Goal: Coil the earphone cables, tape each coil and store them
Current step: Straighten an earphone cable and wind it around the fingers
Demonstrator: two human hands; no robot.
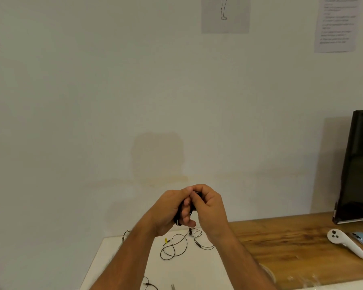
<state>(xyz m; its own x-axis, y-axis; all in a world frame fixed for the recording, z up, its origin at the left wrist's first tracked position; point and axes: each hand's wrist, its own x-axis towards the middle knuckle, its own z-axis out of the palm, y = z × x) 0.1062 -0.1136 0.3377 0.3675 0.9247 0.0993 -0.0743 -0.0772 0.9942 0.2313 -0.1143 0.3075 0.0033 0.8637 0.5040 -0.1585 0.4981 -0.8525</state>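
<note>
Item 1, thin black earphone cable, bunched [192, 203]: lower centre of the frame, raised above the table and mostly hidden between my two hands. I judge it light, limp and springy, apt to unwind once released. Best held across the whole bundle, pinching all loops together, not by a single strand.

Item 2, left hand [172, 210]: forearm rising from the bottom edge, fingers curled round the dark bundle, a short end showing below the palm.

Item 3, right hand [208, 208]: forearm entering from the lower right, wrist bent, fingers curled toward the left hand. The thumb and fingertips meet on the top of the bundle; I take this for a pinch on the cable, though the contact itself is hidden.

Item 4, loose black earphone cable with a small yellow tag [174, 245]: lying in open loops on the white table surface [197, 273], just below the hands. Uncoiled; I judge it pending.

Item 5, further black cable ends [149, 284]: bottom edge of the frame, partly cut off.

Item 6, brown wooden desk [281, 243]: lower right. It carries a white handheld controller [344, 241] and a black monitor [360, 164] at the right edge.

No tape identified with certainty.
</note>
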